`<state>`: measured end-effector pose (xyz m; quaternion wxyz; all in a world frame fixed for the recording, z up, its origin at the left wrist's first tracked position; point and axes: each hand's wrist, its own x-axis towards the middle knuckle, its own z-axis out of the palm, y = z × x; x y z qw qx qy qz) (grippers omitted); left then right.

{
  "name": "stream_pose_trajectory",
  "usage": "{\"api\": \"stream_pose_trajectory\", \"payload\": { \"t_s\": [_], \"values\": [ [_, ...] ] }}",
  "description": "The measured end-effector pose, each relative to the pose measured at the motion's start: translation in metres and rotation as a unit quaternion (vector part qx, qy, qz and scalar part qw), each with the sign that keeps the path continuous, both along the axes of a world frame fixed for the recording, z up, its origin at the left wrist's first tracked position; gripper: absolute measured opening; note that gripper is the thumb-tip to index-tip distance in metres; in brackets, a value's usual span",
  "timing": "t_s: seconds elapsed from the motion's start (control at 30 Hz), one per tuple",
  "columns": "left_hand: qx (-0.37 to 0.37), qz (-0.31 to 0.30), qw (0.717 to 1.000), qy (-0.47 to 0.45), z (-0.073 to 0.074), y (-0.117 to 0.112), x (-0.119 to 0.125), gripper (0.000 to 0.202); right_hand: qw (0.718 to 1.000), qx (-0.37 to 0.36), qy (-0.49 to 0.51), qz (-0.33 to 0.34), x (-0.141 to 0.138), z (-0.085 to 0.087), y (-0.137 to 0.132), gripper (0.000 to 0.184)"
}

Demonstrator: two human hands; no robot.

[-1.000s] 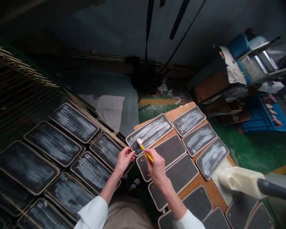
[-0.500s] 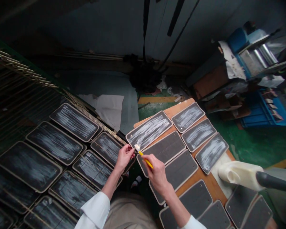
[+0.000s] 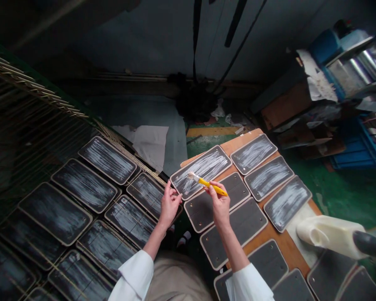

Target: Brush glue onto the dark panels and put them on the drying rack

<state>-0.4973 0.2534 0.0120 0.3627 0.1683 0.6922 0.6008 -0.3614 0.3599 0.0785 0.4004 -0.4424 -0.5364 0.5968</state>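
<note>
In my right hand (image 3: 219, 202) is a small paintbrush (image 3: 206, 182) with a yellow handle, its pale bristles pointing left over a dark rounded panel (image 3: 211, 165). White streaks cover much of that panel. My left hand (image 3: 170, 205) is at the panel's near left end, thumb and fingers closed about its corner edge. Just below lies a plain dark panel (image 3: 217, 200) without streaks, and another plain panel (image 3: 235, 230) is nearer me. To the right, several streaked panels (image 3: 268, 177) lie in a column on the brown board (image 3: 277, 236).
On my left, a wire rack (image 3: 65, 106) stands beside rows of white-streaked panels (image 3: 108, 161). A cream plastic container (image 3: 329, 234) with a dark handle sits at the right. Farther off are a blue crate (image 3: 347, 152) and a cluttered bench (image 3: 286, 104). White paper (image 3: 152, 144) lies beyond the rack.
The brush has lifted from the panel's near left corner and swung up, its handle now tilting right. My left hand's fingers have spread along the panel's end. The view has shifted slightly.
</note>
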Motion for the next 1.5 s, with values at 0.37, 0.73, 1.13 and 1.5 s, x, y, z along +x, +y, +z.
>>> {"api": "stream_pose_trajectory", "payload": {
  "t_s": [0.37, 0.73, 1.13, 1.5],
  "values": [
    [-0.044, -0.012, 0.993, 0.107, -0.005, -0.005, 0.008, 0.066, 0.977, -0.149, 0.144, -0.045, 0.005, -0.023, -0.017, 0.032],
    [-0.074, -0.027, 0.984, 0.159, 0.01, -0.017, 0.015, 0.041, 0.959, -0.179, 0.217, -0.031, 0.003, -0.031, -0.025, 0.027],
    [-0.103, -0.085, 0.98, -0.147, 0.0, -0.039, 0.068, 0.04, 0.981, 0.069, -0.124, -0.134, 0.149, 0.013, -0.007, 0.025],
    [-0.117, -0.124, 0.976, -0.139, -0.003, -0.038, 0.085, 0.039, 0.875, 0.305, -0.375, -0.038, 0.163, 0.025, 0.03, 0.022]
  ]
}}
